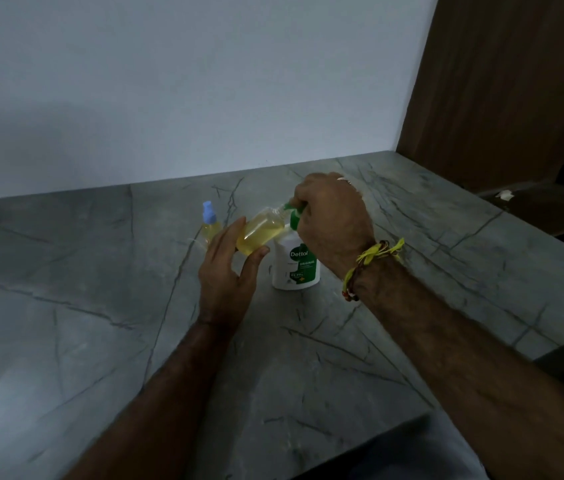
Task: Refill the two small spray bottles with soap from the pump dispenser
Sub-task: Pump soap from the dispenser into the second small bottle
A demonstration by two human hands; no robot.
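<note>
Here, soap goes from the pump dispenser (295, 261) into a tilted spray bottle (262, 232).
The left hand (228, 271) grips that uncapped bottle, mouth at the dispenser's nozzle; the right hand (331, 216) curls over the pump head. A second, blue-capped bottle (210, 223) stands left of the dispenser on the counter (100, 306).

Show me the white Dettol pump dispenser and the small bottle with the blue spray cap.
White Dettol pump dispenser (295, 263): head view, on its label.
Small bottle with blue spray cap (208, 212): head view, on the cap.

Dim, bluish, soft picture with wide-angle bending at the edges and a faint shadow on the wall (169, 81).
</note>
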